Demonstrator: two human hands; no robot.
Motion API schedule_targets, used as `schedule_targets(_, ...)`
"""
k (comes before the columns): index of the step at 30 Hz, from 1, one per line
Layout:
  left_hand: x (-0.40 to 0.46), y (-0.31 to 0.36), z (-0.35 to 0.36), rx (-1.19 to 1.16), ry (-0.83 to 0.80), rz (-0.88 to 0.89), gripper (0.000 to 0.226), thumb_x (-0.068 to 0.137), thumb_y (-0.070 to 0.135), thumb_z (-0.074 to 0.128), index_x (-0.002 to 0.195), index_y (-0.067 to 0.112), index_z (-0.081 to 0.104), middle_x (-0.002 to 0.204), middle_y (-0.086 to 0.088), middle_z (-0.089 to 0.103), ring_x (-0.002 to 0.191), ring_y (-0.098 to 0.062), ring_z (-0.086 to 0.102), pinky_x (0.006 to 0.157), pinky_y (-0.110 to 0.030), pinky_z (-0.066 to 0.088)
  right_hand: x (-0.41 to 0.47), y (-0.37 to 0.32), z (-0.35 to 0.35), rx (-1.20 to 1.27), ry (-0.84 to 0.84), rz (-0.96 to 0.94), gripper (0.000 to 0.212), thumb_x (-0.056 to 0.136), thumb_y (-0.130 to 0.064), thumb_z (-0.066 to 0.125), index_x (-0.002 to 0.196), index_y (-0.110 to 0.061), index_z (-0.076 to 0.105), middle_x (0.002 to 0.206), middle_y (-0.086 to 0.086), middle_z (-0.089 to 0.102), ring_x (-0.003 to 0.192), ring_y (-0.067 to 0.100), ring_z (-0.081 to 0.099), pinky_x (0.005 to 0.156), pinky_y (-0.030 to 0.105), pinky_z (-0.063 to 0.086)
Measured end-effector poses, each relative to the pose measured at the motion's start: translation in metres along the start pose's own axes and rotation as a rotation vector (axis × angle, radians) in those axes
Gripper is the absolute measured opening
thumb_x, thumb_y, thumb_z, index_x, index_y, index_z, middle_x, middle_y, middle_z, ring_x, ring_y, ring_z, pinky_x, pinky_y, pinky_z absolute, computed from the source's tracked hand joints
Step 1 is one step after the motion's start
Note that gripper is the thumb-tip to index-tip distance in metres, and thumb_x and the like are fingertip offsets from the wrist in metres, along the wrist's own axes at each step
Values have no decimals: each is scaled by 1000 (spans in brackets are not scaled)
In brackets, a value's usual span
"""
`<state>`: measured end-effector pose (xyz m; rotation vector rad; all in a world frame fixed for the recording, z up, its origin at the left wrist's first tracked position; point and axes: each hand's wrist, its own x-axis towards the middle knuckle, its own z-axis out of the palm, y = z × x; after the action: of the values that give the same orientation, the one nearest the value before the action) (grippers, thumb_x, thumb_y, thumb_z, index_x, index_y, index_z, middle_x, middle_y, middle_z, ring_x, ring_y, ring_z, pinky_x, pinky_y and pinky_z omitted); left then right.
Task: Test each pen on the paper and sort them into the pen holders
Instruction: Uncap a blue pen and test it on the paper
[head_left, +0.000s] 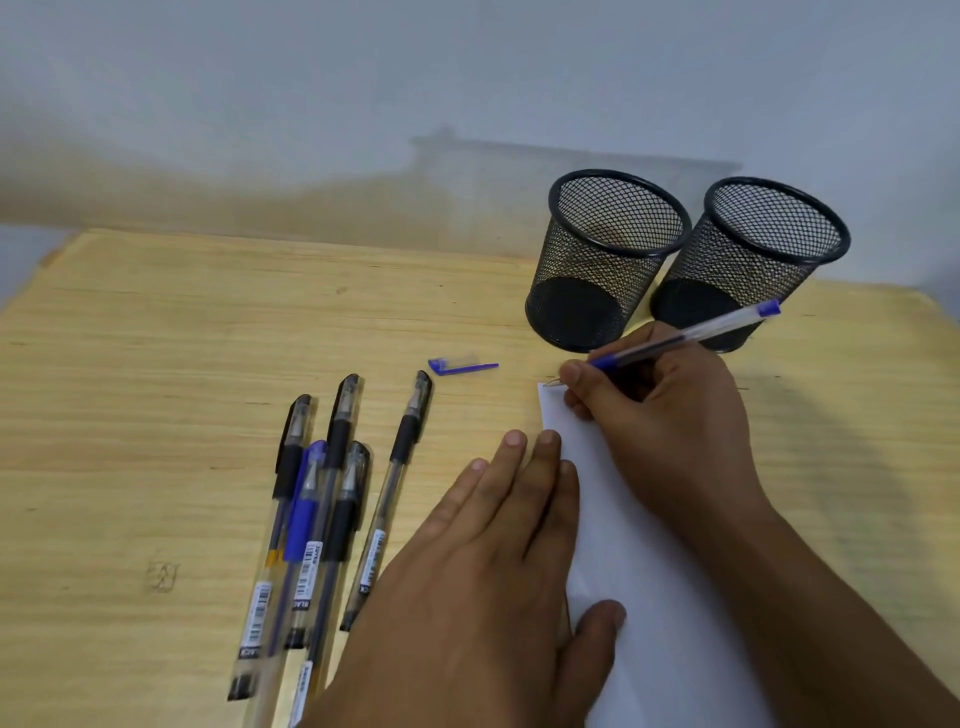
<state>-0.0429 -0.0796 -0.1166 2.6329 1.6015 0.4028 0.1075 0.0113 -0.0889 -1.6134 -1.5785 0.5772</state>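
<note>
At lower left I see capped pens (322, 519) lying lengthwise up the table (156, 338). My left hand (483, 561) lies flat, fingers spread, on the paper (649, 597). My right hand (660, 410) grips a blue pen (675, 340), tip at the paper's top corner, tail pointing upper right toward two mesh cups (602, 260).

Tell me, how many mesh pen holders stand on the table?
2. One mesh holder stands at the far right of the table; the other holder touches it on its right. Both look empty.
</note>
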Motion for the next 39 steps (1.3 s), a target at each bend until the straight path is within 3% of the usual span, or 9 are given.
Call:
schedule_targets(9, 1, 2, -2, -7, -27, -7, 78, 85, 60, 41, 141, 7, 50, 151, -8, 44, 141, -27, 38, 108, -38, 25, 0, 0, 1, -24, 9, -32, 13, 82, -33, 74, 82, -23, 67, 73, -11, 70, 70, -2, 66, 64, 6, 47)
schedule_targets(16, -1, 4, -8, 23, -58, -25, 76, 89, 58, 37, 144, 7, 46, 152, -9, 42, 142, -26, 36, 118, -41, 28, -1, -2, 2, -75, 1, -45, 12, 83, -36, 73, 82, -28, 63, 71, -21, 59, 68, -7, 60, 61, -1, 41)
schedule_targets(18, -1, 4, -9, 39, -61, -26, 75, 90, 58, 37, 144, 6, 45, 151, -10, 42, 142, -26, 36, 112, -51, 27, -1, -2, 2, -77, 8, -58, 12, 84, -36, 72, 84, -26, 65, 73, -19, 60, 71, -5, 60, 62, 0, 43)
schedule_targets(22, -2, 5, -8, 47, -50, -25, 75, 91, 58, 36, 144, 6, 46, 151, -10, 43, 141, -26, 37, 111, -51, 29, -1, 0, 2, -48, 38, -81, 13, 84, -33, 73, 85, -21, 69, 75, -7, 67, 73, 0, 64, 65, 5, 45)
schedule_targets(28, -1, 5, -8, 67, -28, -23, 74, 89, 58, 38, 141, 6, 50, 148, -10, 47, 139, -26, 41, 109, -53, 31, -1, -1, 2, -41, 33, -80, 12, 82, -30, 76, 81, -25, 65, 72, -19, 61, 69, -5, 61, 64, 3, 45)
schedule_targets(39, 0, 6, -7, 71, -22, -31, 75, 89, 58, 38, 141, 7, 50, 148, -10, 47, 138, -26, 42, 108, -53, 34, -1, 1, 2, -49, 48, -78, 13, 82, -31, 76, 81, -24, 64, 69, -21, 58, 64, -10, 59, 60, 0, 42)
